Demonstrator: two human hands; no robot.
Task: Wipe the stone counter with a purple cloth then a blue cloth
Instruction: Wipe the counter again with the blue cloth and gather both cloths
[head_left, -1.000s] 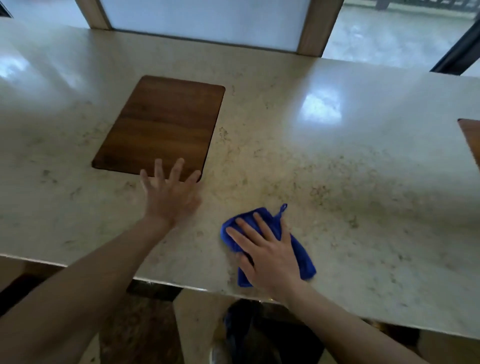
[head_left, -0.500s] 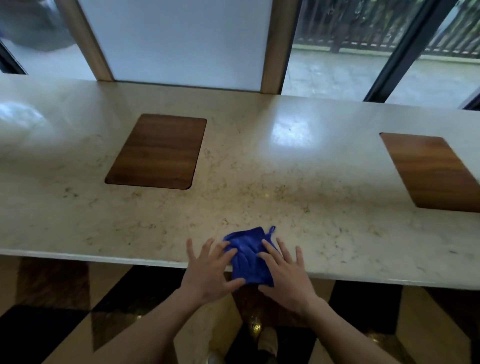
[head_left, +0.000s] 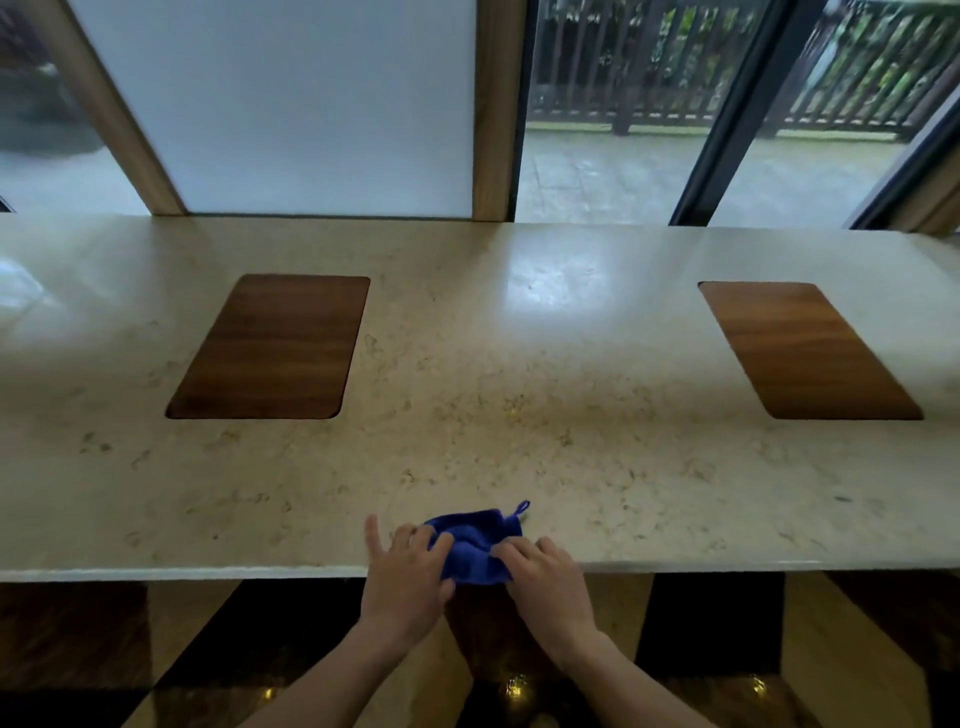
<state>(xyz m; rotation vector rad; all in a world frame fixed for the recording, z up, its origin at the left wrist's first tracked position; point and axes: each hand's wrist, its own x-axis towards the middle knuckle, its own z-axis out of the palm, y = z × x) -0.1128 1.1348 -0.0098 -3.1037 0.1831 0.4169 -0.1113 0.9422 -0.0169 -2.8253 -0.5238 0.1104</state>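
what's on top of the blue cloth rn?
Both hands: the left hand covers the left side of the crumpled blue cloth, the right hand its right edge. The cloth's middle and hanging loop show; the parts beneath the fingers are hidden. It lies at the beige stone counter edge.

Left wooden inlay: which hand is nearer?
Left. The left hand sits at the counter's near edge, below and right of the left wooden inlay; the right hand is farther right, across the blue cloth.
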